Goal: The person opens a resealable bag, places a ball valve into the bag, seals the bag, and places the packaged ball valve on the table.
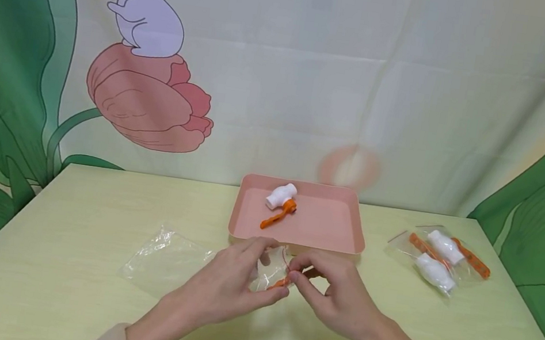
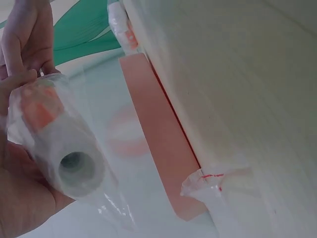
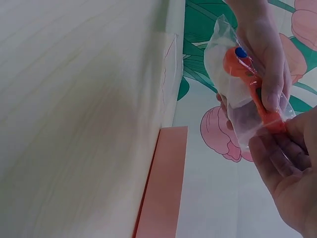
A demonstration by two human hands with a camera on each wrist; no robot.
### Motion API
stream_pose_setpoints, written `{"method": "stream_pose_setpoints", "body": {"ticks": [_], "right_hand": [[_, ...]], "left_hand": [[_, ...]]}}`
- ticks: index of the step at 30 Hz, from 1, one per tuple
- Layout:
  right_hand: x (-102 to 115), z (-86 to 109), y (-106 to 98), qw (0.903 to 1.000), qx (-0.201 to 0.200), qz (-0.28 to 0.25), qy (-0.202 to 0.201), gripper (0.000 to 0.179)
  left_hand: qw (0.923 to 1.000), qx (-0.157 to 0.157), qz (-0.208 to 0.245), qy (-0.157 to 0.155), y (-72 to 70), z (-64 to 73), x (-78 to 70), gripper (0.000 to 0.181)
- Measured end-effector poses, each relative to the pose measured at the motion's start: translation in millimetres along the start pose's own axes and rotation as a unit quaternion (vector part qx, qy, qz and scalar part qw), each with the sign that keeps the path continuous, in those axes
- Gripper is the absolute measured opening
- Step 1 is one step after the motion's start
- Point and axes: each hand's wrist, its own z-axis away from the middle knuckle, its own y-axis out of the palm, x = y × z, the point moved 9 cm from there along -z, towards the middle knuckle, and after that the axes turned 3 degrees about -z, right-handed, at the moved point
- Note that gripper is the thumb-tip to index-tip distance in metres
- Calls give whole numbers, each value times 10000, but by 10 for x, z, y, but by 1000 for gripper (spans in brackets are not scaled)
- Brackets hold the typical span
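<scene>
Over the table in front of the tray, my left hand (image 1: 220, 279) holds a clear zip bag (image 1: 269, 265). Inside it is a white plastic ball valve (image 2: 54, 141) with an orange lever handle (image 3: 255, 91); one round pipe opening faces the left wrist camera. The left thumb lies along the handle through the plastic, as the right wrist view shows. My right hand (image 1: 341, 296) pinches the bag's edge near its red zip line, thumb against fingertips. Another white valve (image 1: 279, 195) with an orange handle (image 1: 278, 217) lies unbagged in the pink tray.
The pink tray (image 1: 325, 218) stands at the table's back middle, just beyond both hands. An unfilled clear bag (image 1: 160, 262) lies flat left of the left hand. At the right are bagged white valves (image 1: 436, 273) with orange handles, overlapping. A printed curtain hangs behind the table.
</scene>
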Motion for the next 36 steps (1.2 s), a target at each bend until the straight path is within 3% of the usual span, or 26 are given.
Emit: {"method": "stream_pose_setpoints", "body": {"ticks": [7, 13, 18, 23, 27, 30, 36], "right_hand": [[16, -16, -9, 9983, -175, 553, -72, 14], [28, -29, -32, 9966, -317, 701, -311, 23], [36, -35, -62, 9966, -302, 662, -383, 24], [44, -32, -113, 9968, -357, 566, -440, 26], [41, -33, -159, 9970, -455, 532, -319, 26], [39, -39, -195, 9970, -544, 492, -255, 26], [35, -58, -260, 9964, -688, 429, -231, 26]], "left_hand": [[9961, 181, 730, -470, 60, -15, 52, 64], [9864, 334, 1380, -834, 143, -32, 116, 69], [9715, 533, 1938, -1259, 183, -27, 187, 69], [9560, 657, 2538, -1314, 166, -32, 169, 52], [9359, 563, 3170, -1427, 164, -43, 170, 44], [9240, 524, 3515, -1415, 176, -47, 160, 49], [9165, 493, 3737, -1338, 192, -35, 143, 50]]}}
